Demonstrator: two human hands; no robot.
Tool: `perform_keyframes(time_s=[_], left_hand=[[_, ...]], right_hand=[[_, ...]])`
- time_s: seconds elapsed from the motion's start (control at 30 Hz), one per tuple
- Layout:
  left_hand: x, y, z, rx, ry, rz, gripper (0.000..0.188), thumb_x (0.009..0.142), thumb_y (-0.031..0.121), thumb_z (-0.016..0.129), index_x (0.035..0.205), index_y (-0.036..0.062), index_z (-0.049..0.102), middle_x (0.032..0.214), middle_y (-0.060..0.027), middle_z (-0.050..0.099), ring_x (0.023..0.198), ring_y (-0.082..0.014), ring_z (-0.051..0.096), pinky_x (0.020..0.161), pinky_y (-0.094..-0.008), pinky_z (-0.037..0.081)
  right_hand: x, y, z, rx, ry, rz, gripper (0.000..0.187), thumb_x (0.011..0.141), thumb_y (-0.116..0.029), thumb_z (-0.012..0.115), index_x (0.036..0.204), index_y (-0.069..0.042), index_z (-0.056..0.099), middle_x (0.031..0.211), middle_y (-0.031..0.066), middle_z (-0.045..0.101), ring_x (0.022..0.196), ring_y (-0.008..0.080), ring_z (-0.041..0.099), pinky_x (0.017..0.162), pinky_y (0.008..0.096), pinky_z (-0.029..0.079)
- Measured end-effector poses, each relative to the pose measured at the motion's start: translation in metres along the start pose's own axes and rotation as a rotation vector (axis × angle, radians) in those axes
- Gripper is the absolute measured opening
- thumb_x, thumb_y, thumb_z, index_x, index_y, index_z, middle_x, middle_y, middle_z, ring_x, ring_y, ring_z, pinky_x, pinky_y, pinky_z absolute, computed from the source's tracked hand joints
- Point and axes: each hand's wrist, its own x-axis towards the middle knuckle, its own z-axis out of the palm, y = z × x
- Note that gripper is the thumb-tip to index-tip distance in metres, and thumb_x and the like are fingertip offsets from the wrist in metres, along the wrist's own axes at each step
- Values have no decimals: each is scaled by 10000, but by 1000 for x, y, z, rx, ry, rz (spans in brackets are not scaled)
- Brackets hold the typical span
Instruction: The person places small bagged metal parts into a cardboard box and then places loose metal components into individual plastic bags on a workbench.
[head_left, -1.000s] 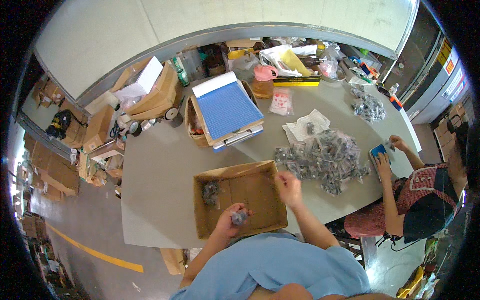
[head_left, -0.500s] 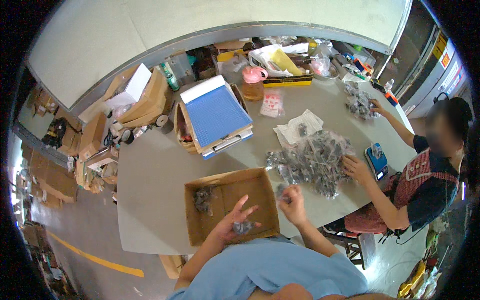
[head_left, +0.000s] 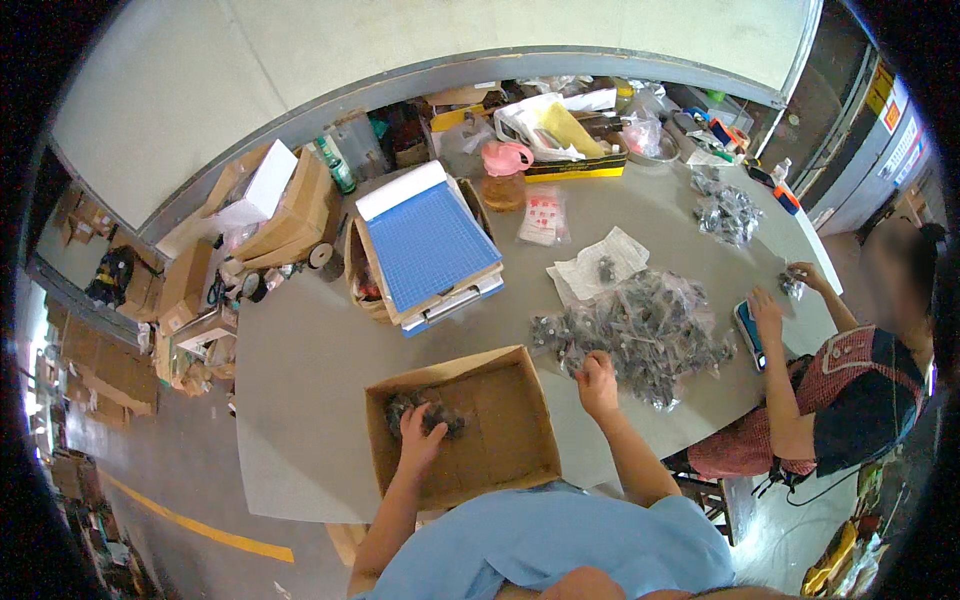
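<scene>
A shallow brown cardboard box [head_left: 540,425] stands at the table's near edge in front of me. Inside its left part lies a small heap of clear plastic bags of dark parts [head_left: 450,422]. My left hand [head_left: 420,442] reaches down onto that heap, fingers apart and resting on the bags. To the right of the box spreads a bigger pile of similar small bags [head_left: 650,335]. At the pile's near left edge, my right hand [head_left: 598,388] is closed, its fingertips pinching a small plastic bag that they mostly hide.
On the right a co-worker has one hand by a blue scale [head_left: 748,335] and the other on a small bag [head_left: 791,283]. Blue clipboards [head_left: 430,245] lie on a basket behind the box. A pink-lidded jug [head_left: 505,175] and another bag heap [head_left: 728,215] stand farther back.
My left hand has moved left and down onto the heap in the box; the bag in its palm no longer shows apart. My right hand has shifted to the pile. The co-worker's hands moved toward the scale.
</scene>
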Motion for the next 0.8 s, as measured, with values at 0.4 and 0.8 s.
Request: perform_keyframes(time_s=[0.4, 0.8], left_hand=[[-6, -5, 12, -58, 214, 49, 287, 779, 93, 652, 1047, 54, 558, 1086, -88, 478, 898, -175, 479, 845, -310, 421], [-26, 100, 28, -912, -455, -125, 309, 912, 252, 558, 1162, 79, 503, 1103, -61, 569, 1003, -181, 559, 842, -307, 468]], right_hand=[[60, -13, 51, -476, -339, 425, 259, 787, -275, 618, 920, -62, 554, 864, 169, 654, 852, 369, 628, 729, 467, 506], [5, -104, -71, 172, -196, -49, 111, 740, -126, 654, 810, -61, 597, 757, 157, 610, 711, 343, 608, 630, 411, 488]])
